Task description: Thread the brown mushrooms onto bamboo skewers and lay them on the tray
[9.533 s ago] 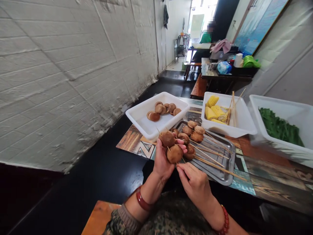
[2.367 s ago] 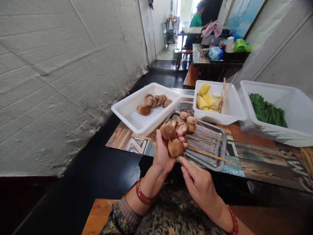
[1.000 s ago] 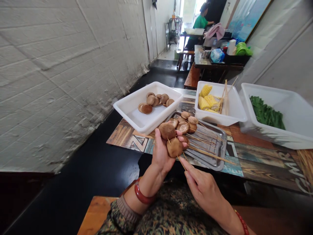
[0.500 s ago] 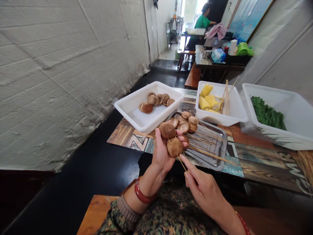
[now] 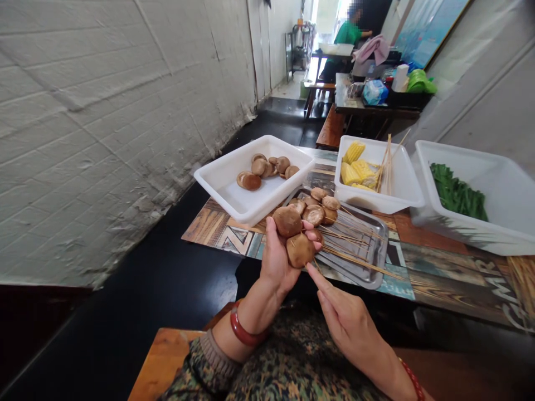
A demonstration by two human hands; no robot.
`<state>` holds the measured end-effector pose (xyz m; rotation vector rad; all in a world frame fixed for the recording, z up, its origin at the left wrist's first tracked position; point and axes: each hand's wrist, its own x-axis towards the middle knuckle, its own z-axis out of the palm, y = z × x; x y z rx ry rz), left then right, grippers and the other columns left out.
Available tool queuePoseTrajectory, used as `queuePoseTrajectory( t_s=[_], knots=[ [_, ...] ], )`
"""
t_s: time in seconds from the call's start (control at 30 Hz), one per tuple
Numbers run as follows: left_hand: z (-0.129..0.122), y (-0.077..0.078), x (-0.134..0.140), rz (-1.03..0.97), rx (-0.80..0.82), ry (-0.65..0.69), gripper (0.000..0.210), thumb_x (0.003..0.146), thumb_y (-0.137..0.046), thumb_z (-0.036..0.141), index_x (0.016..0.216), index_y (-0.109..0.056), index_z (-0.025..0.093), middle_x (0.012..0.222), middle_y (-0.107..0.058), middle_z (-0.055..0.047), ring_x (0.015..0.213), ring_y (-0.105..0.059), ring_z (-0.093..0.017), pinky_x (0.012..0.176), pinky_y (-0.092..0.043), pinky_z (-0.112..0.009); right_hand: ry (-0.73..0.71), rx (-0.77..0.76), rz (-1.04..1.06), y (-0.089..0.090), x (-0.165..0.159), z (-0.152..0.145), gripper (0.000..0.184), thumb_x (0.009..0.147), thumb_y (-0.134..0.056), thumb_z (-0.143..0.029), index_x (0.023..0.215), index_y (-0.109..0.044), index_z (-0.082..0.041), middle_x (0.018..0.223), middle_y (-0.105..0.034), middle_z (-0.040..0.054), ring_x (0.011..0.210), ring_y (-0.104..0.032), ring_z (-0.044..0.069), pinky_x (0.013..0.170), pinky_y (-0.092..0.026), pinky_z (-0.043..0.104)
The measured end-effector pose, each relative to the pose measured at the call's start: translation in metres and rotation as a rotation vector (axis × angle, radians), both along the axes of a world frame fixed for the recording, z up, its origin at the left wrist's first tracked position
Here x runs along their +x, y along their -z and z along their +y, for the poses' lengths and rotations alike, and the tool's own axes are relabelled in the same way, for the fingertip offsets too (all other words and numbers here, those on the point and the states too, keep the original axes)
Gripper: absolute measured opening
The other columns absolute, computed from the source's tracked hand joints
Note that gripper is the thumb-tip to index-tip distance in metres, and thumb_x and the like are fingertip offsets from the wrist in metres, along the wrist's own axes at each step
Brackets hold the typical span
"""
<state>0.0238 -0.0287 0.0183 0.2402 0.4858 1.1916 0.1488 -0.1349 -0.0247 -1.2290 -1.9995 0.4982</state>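
We've got corn (image 5: 356,171) in a white tub (image 5: 376,200), and cut greens (image 5: 457,192) in a larger tub (image 5: 512,192) just right of it. Farther back we see a dark table (image 5: 343,96) with a blue-white packet (image 5: 375,92) and a bright green bundle (image 5: 419,82), a wooden bench (image 5: 331,127) beside it, a person in green (image 5: 349,33) beyond. Pale wall (image 5: 125,111) on our left.

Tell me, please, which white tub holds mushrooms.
The leftmost tub: brown mushrooms lie inside, whereas the middle tub holds corn and the rightmost tub holds green leaves.
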Motion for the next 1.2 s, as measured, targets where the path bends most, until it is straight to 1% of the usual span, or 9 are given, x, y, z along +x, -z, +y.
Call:
queuePoseTrajectory(
  t_s=[0.23, 0.4, 0.5, 0.6, 0.7, 0.77, 0.9, 1.0, 1.2],
  knots=[
    [0.0, 0.001, -0.002, 0.011, -0.001, -0.008, 0.051, 0.098, -0.028, 0.055, 0.113, -0.061, 0.019, 0.079, -0.066, -0.008, 0.065, -0.063, -0.018, 0.059, -0.055, -0.03, -0.028, -0.086, -0.02, -0.003, 0.002, -0.003, 0.056, 0.099, -0.034, -0.008, 0.155, -0.031, -0.014, 0.134, -0.065, 0.0122, 0.118, -0.065, 0.018, 0.098, -0.055, 0.029],
    [0.001, 0.001, -0.003, 0.019, -0.02, -0.025, 0.052, 0.098, -0.03, 0.055, 0.117, -0.061, 0.018, 0.079, -0.067, -0.008, 0.064, -0.064, -0.018, 0.059, -0.056, -0.031, -0.023, -0.159, -0.04, -0.005, 0.001, -0.004, 0.053, 0.101, -0.032, -0.012, 0.154, -0.032, -0.012, 0.114, -0.075, 0.0129, 0.087, -0.075, 0.018, 0.087, -0.059, 0.029],
    [0.001, 0.001, -0.004, 0.032, -0.014, -0.032, 0.051, 0.098, -0.03, 0.055, 0.117, -0.061, 0.019, 0.08, -0.067, -0.008, 0.064, -0.064, -0.018, 0.059, -0.056, -0.031, -0.005, -0.184, -0.044, -0.005, 0.001, -0.003, 0.053, 0.101, -0.032, -0.014, 0.153, -0.034, -0.013, 0.115, -0.074, 0.0137, 0.073, -0.073, 0.016, 0.08, -0.06, 0.029],
    [0.001, 0.001, -0.004, 0.039, -0.013, -0.034, 0.05, 0.098, -0.03, 0.054, 0.117, -0.061, 0.02, 0.08, -0.067, -0.008, 0.065, -0.064, -0.018, 0.058, -0.056, -0.031, -0.015, -0.195, -0.033, -0.006, 0.001, -0.003, 0.053, 0.101, -0.031, -0.014, 0.153, -0.034, -0.013, 0.114, -0.074, 0.014, 0.071, -0.071, 0.016, 0.076, -0.059, 0.027],
    [0.0, 0.001, -0.004, 0.035, -0.022, -0.025, 0.051, 0.098, -0.03, 0.054, 0.116, -0.062, 0.019, 0.079, -0.067, -0.008, 0.065, -0.064, -0.018, 0.058, -0.056, -0.03, -0.035, -0.242, -0.04, -0.008, 0.002, -0.003, 0.055, 0.101, -0.029, -0.015, 0.156, -0.028, -0.013, 0.1, -0.074, 0.0109, 0.064, -0.067, 0.016, 0.068, -0.057, 0.027],
    [0.001, 0.002, -0.004, 0.031, -0.025, -0.022, 0.052, 0.098, -0.031, 0.055, 0.115, -0.062, 0.017, 0.079, -0.066, -0.008, 0.064, -0.064, -0.019, 0.058, -0.056, -0.031, -0.047, -0.27, -0.071, -0.011, 0.003, -0.003, 0.057, 0.101, -0.028, -0.016, 0.157, -0.023, -0.013, 0.085, -0.072, 0.0066, 0.057, -0.06, 0.016, 0.061, -0.054, 0.027],
    [0.002, 0.003, -0.004, 0.038, -0.019, -0.033, 0.051, 0.098, -0.03, 0.054, 0.119, -0.06, 0.019, 0.079, -0.066, -0.008, 0.063, -0.063, -0.018, 0.058, -0.056, -0.033, -0.06, -0.299, -0.091, -0.014, 0.005, -0.003, 0.058, 0.1, -0.027, -0.015, 0.157, -0.022, -0.013, 0.064, -0.056, -0.0018, 0.051, -0.05, 0.015, 0.054, -0.046, 0.025],
    [0.003, 0.003, -0.004, 0.046, -0.015, -0.039, 0.051, 0.098, -0.029, 0.054, 0.121, -0.059, 0.02, 0.079, -0.066, -0.007, 0.063, -0.063, -0.018, 0.059, -0.056, -0.033, -0.062, -0.351, -0.044, -0.014, 0.005, -0.004, 0.057, 0.1, -0.027, -0.015, 0.157, -0.023, -0.014, 0.059, -0.045, -0.0056, 0.048, -0.044, 0.014, 0.051, -0.042, 0.023],
    [0.002, 0.002, -0.003, 0.045, -0.006, -0.038, 0.053, 0.099, -0.027, 0.054, 0.114, -0.063, 0.018, 0.08, -0.067, -0.008, 0.064, -0.063, -0.018, 0.059, -0.056, -0.032, -0.057, -0.459, 0.084, -0.012, 0.005, -0.008, 0.055, 0.101, -0.026, -0.016, 0.156, -0.027, -0.016, 0.058, -0.039, -0.0067, 0.046, -0.041, 0.012, 0.046, -0.04, 0.021]
  ],
)
